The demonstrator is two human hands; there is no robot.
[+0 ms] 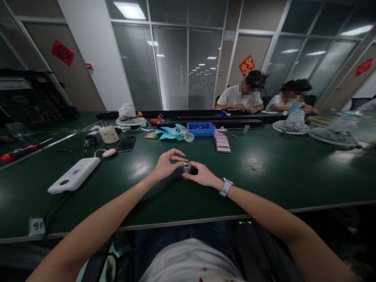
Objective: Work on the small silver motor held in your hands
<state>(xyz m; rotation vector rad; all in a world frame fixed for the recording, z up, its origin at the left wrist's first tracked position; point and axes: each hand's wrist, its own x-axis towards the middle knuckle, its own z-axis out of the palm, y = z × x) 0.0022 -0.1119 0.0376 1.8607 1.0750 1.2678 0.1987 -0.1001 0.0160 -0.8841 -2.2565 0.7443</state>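
Note:
A small grey metal cylinder stands on the green table in front of me, looking like a little motor, though its details are too small to make out. My right hand, with a pale-strapped watch on the wrist, curls its thumb and fingers around the cylinder from the right. From the left, my left hand reaches in with its thumb at the cylinder's upper edge. Its other fingers are stretched apart above, not wrapped around anything.
Behind my hands lie blue fan blades, a blue basket and a pink-and-white packet. A white power strip, a phone and a bottle are on the left. Two people sit across the table.

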